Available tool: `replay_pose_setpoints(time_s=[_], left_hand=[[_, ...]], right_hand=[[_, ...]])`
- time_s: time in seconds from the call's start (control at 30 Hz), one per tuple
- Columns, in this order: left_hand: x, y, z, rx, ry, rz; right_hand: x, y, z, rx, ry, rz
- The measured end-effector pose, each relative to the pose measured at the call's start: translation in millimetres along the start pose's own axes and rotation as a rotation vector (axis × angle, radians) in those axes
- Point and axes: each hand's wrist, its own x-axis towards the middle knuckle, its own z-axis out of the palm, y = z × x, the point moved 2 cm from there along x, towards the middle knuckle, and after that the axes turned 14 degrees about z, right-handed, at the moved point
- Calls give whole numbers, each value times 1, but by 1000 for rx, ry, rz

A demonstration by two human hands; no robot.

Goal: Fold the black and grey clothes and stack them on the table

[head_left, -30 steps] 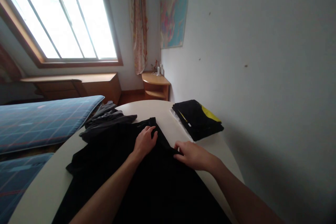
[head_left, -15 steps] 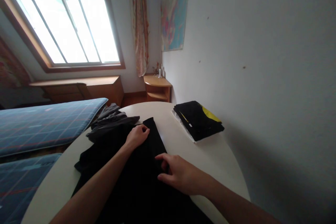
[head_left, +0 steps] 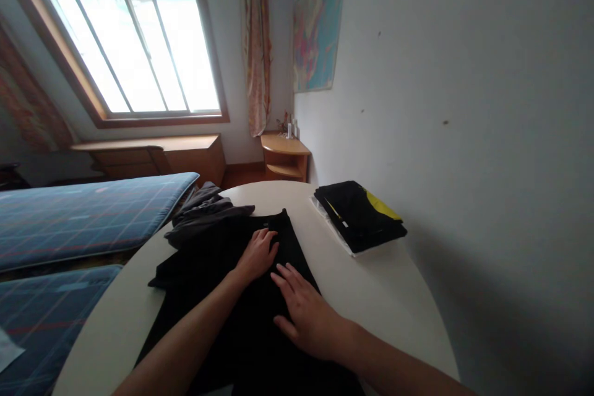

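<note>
A black garment (head_left: 250, 328) lies spread on the round white table (head_left: 371, 284), its far edge near the table's middle. On its upper part rests my left hand (head_left: 258, 255), fingers stretched forward and slightly bent over the cloth. My right hand (head_left: 309, 309) lies on the garment's right side, fingers extended and thumb apart. Neither hand grips the fabric. A dark sleeve-like part (head_left: 179, 269) of the black cloth reaches out to the left. The garment's exact kind is hard to make out.
Crumpled dark grey clothing (head_left: 204, 213) sits at the table's far left. A folded stack of black and yellow clothes (head_left: 357, 216) lies at the right, near the wall (head_left: 487, 136). Blue plaid mattresses (head_left: 93, 210) stand left of the table; a small wooden corner shelf (head_left: 285, 145) is behind.
Both hands have gone from curled fingers to outstretched ones. The garment's folded strip at the right now lies flatter, and its far edge looks straighter. The view has shifted slightly left.
</note>
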Motion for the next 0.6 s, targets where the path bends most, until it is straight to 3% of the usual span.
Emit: replay_pose_setpoints(time_s=[0.13, 0.33, 0.47, 0.6], left_hand=[[16, 13, 11, -31, -8, 80], [37, 38, 17, -26, -40, 164], [42, 32, -3, 84, -15, 92], [39, 1, -42, 286, 2, -101]], right_hand=[[-8, 14, 8, -46, -21, 129], [-4, 21, -15, -179, 111, 256], [17, 28, -25, -194, 232, 274], [35, 36, -18, -123, 242, 222]])
